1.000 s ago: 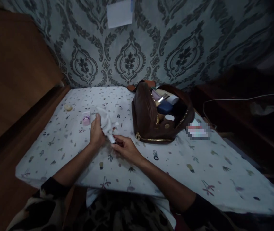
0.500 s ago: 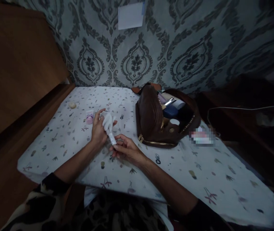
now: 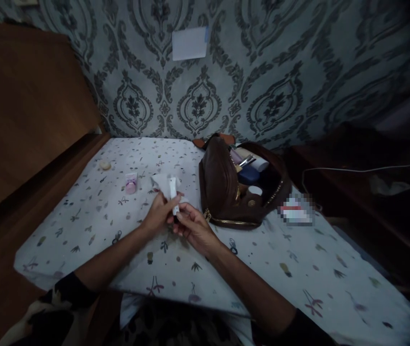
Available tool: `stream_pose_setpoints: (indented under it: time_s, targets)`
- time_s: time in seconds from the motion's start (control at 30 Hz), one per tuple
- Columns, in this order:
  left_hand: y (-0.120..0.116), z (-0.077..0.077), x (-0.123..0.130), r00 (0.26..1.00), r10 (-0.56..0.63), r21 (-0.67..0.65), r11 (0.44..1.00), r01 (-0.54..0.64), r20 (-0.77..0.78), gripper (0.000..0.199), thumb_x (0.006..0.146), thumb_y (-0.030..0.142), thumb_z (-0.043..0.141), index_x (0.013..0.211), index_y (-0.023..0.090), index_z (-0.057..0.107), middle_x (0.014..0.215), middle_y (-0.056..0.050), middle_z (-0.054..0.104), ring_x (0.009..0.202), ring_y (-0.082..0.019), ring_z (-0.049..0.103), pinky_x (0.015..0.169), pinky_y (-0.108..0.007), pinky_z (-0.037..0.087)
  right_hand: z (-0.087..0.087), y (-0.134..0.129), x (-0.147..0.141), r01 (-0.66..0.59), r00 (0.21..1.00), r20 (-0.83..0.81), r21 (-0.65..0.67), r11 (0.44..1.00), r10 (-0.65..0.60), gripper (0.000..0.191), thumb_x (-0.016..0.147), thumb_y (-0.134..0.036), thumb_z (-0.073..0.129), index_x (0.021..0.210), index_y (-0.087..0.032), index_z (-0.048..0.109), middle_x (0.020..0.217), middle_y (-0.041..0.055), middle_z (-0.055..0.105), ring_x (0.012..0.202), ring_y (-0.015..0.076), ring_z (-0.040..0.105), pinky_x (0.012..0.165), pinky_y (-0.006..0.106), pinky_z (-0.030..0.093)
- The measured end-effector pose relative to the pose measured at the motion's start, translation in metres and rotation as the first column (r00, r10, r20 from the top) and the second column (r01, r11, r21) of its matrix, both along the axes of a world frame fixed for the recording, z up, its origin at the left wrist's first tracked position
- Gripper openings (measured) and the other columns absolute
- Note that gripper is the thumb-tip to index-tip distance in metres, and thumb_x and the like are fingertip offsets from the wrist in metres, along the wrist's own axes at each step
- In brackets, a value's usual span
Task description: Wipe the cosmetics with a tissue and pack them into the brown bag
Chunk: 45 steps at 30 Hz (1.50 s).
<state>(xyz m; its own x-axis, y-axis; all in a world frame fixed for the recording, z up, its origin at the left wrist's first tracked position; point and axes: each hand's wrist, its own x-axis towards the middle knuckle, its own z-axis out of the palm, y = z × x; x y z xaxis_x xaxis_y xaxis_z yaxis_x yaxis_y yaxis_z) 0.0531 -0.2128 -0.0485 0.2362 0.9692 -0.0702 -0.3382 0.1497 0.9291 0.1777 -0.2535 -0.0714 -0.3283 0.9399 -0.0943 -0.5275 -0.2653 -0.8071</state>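
Observation:
A small white tube (image 3: 173, 188) stands between my hands, its far end pointing up toward the wall. My left hand (image 3: 159, 211) grips it from the left with the thumb across it, and a white cloth (image 3: 161, 180) shows just beyond those fingers. My right hand (image 3: 192, 226) pinches the tube's near end with thumb and fingers. Left of the hands, a small pink and white tube (image 3: 130, 183) rests on the patterned sheet (image 3: 93, 211). To the right, an open brown bag (image 3: 217, 182) holds several bottles and containers.
A round cream item (image 3: 104, 165) lies at the back left. A blurred-out packet (image 3: 296, 210) sits right of the bag. Wooden furniture (image 3: 28, 110) borders the left side. Behind is a patterned wall with a white paper (image 3: 189, 44).
The white tube has turned more upright, and my left thumb now lies over it. The cloth has shifted behind the tube and looks lower and flatter. The camera view has tilted slightly.

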Motion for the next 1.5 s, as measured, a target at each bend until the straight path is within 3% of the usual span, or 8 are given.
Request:
stream_pose_setpoints:
  time_s: [0.13,0.37,0.53,0.7,0.83,1.03,1.3,1.5]
  targets:
    - [-0.005,-0.008,0.001,0.994,-0.091,-0.043,0.995,0.089,-0.066,0.047,0.077,0.062,0.068,0.094,0.019,0.061,0.045,0.007,0.050,0.027,-0.011,0.042,0.028,-0.021,0.034,-0.001,0.000,0.000,-0.002,0.997,0.071,0.038,0.999,0.000,0.044,0.071,-0.050,0.081,0.093,-0.019,0.059,0.073,-0.0007,0.069,0.050,0.0072,0.056,0.046,0.018,0.038]
    - [0.017,0.002,-0.011,0.972,0.235,0.063,0.970,-0.233,-0.029,0.050,0.081,0.063,0.062,0.066,0.015,0.060,0.058,-0.001,0.057,0.049,-0.010,0.054,0.045,-0.019,0.045,-0.001,-0.004,-0.002,-0.097,0.982,0.166,0.034,0.995,0.090,0.044,0.073,-0.049,0.078,0.095,-0.019,0.056,0.074,0.0003,0.071,0.051,0.0084,0.059,0.045,0.019,0.038]
    - [0.033,0.001,-0.020,0.873,0.483,-0.002,0.875,-0.484,0.066,0.032,0.077,0.046,0.071,0.080,0.017,0.056,0.079,-0.001,0.065,0.069,-0.013,0.063,0.057,-0.021,0.052,-0.001,-0.004,-0.001,-0.037,0.989,0.143,0.041,0.998,0.031,0.043,0.074,-0.050,0.078,0.095,-0.019,0.056,0.076,0.0014,0.071,0.053,0.0094,0.060,0.046,0.019,0.038]
    - [0.018,0.002,-0.013,0.984,0.177,0.070,0.981,-0.178,0.030,0.037,0.070,0.029,0.073,0.104,0.021,0.059,0.102,-0.004,0.069,0.083,-0.016,0.066,0.060,-0.023,0.055,0.001,0.000,0.002,0.110,0.987,0.114,0.035,0.993,-0.114,0.047,0.070,-0.050,0.080,0.096,-0.020,0.056,0.076,0.0008,0.071,0.053,0.0089,0.059,0.046,0.018,0.037]
    - [-0.001,0.001,0.001,0.990,-0.098,-0.004,0.995,0.099,0.100,0.053,0.074,0.061,0.069,0.103,0.017,0.062,0.097,-0.011,0.070,0.066,-0.018,0.065,0.042,-0.022,0.047,-0.001,0.003,0.002,0.143,0.967,0.195,0.106,0.984,-0.162,0.044,0.069,-0.050,0.080,0.090,-0.020,0.056,0.072,-0.0018,0.069,0.050,0.0082,0.057,0.045,0.018,0.036]
    - [-0.004,-0.009,0.000,1.000,0.018,0.039,0.999,-0.018,0.019,0.043,0.076,0.058,0.071,0.077,0.017,0.060,0.065,0.001,0.057,0.055,-0.011,0.054,0.047,-0.021,0.047,-0.006,0.003,-0.001,0.188,0.924,0.302,0.180,0.966,-0.236,0.041,0.068,-0.049,0.079,0.083,-0.021,0.055,0.070,-0.0029,0.064,0.048,0.0079,0.052,0.044,0.020,0.038]
    - [-0.004,0.004,-0.001,0.991,0.118,0.164,0.978,-0.126,0.055,0.037,0.079,0.044,0.073,0.105,0.025,0.056,0.100,-0.001,0.062,0.078,-0.014,0.066,0.068,-0.025,0.053,-0.006,0.001,-0.002,0.208,0.852,0.425,0.261,0.943,-0.305,0.031,0.073,-0.042,0.073,0.073,-0.022,0.049,0.055,-0.0076,0.047,0.044,0.0078,0.039,0.041,0.021,0.033]
    - [-0.007,0.002,-0.002,0.975,0.171,0.306,0.944,-0.120,-0.144,0.026,0.078,0.037,0.075,0.092,0.021,0.060,0.087,0.000,0.059,0.084,-0.016,0.059,0.080,-0.024,0.050,-0.010,0.001,-0.003,0.268,0.768,0.463,0.395,0.879,-0.442,0.026,0.072,-0.033,0.073,0.069,-0.021,0.050,0.061,-0.0050,0.050,0.055,0.0097,0.043,0.051,0.022,0.034]
